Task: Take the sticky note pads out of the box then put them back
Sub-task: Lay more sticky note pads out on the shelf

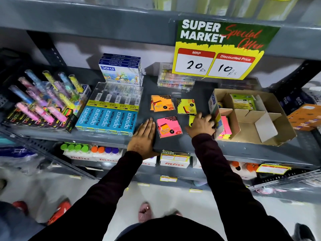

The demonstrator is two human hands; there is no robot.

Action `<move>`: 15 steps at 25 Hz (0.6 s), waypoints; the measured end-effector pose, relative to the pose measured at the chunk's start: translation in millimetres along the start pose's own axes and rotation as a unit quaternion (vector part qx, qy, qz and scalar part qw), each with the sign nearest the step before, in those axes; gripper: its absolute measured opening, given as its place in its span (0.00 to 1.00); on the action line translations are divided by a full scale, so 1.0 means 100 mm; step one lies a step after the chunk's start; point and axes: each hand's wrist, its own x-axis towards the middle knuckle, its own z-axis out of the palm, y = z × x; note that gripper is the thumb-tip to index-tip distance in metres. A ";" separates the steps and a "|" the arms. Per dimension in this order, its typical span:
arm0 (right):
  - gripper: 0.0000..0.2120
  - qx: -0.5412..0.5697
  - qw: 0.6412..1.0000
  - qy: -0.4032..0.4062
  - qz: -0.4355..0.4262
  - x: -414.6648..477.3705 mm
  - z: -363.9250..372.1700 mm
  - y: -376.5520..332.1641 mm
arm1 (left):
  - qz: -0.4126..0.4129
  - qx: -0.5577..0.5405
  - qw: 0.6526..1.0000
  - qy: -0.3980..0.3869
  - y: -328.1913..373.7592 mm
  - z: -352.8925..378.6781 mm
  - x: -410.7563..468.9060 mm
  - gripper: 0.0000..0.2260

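Note:
An open cardboard box (271, 117) stands on the grey shelf (173, 145) at the right, with pink and yellow pads (225, 126) and a green pack (243, 101) inside. On the shelf lie an orange sticky note pad (161, 103), a yellow pad (186, 106) and a pink pad (169, 126). My left hand (144, 138) rests flat on the shelf just left of the pink pad. My right hand (201, 126) covers another yellow pad (191, 119) beside the box's left wall; whether it grips the pad is hidden.
Blue Apsara pencil packs (107, 117) and DOMS boxes (121, 70) sit to the left, with coloured pens (43, 100) further left. A clear case (175, 80) stands behind. A price sign (218, 51) hangs from the upper shelf. Orange packs (304, 117) lie right of the box.

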 end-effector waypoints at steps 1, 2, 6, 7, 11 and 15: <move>0.35 0.001 1.000 0.013 -0.005 0.01 -0.01 -0.02 | -0.002 -0.008 1.000 -0.001 0.00 0.00 0.00 0.52; 0.36 0.003 1.000 0.026 -0.011 0.03 -0.02 -0.04 | -0.004 -0.013 1.000 -0.004 0.00 -0.01 0.00 0.52; 0.38 0.010 0.999 0.013 -0.050 0.35 -0.10 -0.34 | 0.001 -0.008 1.000 -0.020 -0.01 0.00 0.01 0.52; 0.37 0.013 0.998 0.001 -0.062 0.44 -0.12 -0.42 | 0.001 -0.011 1.000 -0.024 -0.01 0.00 0.01 0.52; 0.32 0.020 0.995 -0.037 -0.086 0.63 -0.06 -0.53 | 0.001 0.006 0.999 -0.031 -0.01 0.02 0.02 0.52; 0.31 0.029 0.997 0.009 -0.065 0.52 -0.08 -0.37 | -0.002 -0.001 1.000 -0.025 -0.03 0.01 0.03 0.52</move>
